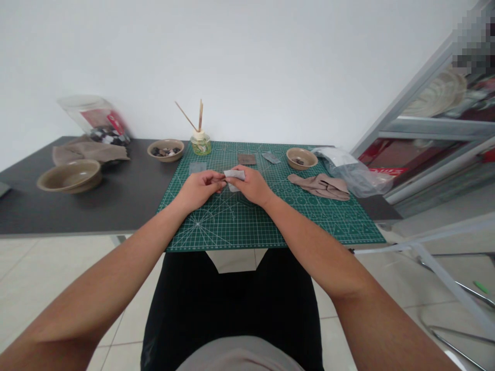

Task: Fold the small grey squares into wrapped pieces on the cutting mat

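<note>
My left hand [201, 188] and my right hand [251, 185] meet over the middle of the green cutting mat [270, 226]. Both pinch a small grey piece of cloth or paper [235, 175] held between them just above the mat. The fingers of each hand are curled round it, and what else they hold, if anything, is hidden. A brown square patch [247, 159], a grey patch [270, 157] and a clear square [197, 167] lie flat on the mat beyond my hands.
A reed diffuser [200, 141] stands at the mat's far edge between two tan bowls of small stones [166, 150] [301, 158]. A folded tan cloth [320, 185] and a plastic bag [356, 172] lie right. At left are an empty bowl [70, 176], another cloth [88, 151], and a bag of stones [98, 121].
</note>
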Demonstrator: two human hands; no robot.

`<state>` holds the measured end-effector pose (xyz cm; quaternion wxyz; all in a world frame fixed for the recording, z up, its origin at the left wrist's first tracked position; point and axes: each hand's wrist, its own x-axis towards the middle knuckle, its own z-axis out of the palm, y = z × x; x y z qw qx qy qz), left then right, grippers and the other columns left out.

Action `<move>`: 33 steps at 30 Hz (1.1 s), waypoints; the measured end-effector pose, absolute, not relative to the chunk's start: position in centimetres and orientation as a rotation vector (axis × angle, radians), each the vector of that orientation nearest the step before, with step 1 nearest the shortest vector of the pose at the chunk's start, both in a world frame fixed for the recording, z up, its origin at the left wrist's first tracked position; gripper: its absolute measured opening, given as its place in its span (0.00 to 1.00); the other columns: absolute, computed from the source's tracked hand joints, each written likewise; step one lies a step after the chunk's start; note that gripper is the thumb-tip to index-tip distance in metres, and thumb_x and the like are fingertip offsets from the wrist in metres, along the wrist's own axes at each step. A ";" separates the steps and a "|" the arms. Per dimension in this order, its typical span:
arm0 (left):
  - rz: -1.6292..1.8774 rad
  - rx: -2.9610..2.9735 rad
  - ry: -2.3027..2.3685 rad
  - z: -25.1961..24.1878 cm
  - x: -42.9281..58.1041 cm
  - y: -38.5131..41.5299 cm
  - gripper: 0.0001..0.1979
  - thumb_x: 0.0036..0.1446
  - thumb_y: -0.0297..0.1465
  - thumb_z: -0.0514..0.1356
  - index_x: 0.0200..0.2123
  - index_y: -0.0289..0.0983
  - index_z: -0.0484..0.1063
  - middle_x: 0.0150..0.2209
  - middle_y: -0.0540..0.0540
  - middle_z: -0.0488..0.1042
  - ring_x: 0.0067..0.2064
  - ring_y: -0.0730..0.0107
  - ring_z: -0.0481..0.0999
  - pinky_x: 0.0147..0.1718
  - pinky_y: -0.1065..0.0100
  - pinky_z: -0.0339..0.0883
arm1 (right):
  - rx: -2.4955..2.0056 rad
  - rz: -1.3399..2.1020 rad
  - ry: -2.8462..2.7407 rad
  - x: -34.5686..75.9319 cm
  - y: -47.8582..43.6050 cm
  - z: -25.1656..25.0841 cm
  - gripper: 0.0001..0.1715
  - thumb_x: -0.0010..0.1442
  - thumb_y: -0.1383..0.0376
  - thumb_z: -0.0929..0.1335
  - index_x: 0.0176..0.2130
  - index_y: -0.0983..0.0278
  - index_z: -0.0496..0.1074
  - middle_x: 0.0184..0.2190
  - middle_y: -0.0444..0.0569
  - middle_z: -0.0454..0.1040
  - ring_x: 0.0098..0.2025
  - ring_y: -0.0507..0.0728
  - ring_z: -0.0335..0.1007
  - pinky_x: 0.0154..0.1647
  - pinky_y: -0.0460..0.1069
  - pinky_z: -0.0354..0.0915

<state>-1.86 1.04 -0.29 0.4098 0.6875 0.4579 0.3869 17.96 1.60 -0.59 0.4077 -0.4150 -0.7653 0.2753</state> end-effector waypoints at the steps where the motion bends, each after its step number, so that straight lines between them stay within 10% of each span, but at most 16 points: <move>1: 0.976 1.735 1.158 -0.3 -1.9 1.0 0.17 0.48 0.41 0.69 0.38 0.36 0.78 0.27 0.49 0.78 0.30 0.68 0.75 0.35 0.65 0.71 | -1.041 0.684 -1.946 17.9 1.6 -0.6 0.16 0.60 0.55 0.69 0.41 0.65 0.75 0.35 0.47 0.77 0.36 0.54 0.70 0.41 0.48 0.61; 33: 0.967 1.745 1.180 -0.2 -1.9 1.0 0.19 0.46 0.43 0.70 0.38 0.36 0.79 0.27 0.48 0.78 0.30 0.67 0.75 0.34 0.64 0.70 | -1.032 0.582 -1.956 17.7 1.5 -0.6 0.08 0.61 0.60 0.67 0.38 0.62 0.72 0.37 0.47 0.77 0.38 0.56 0.70 0.44 0.50 0.63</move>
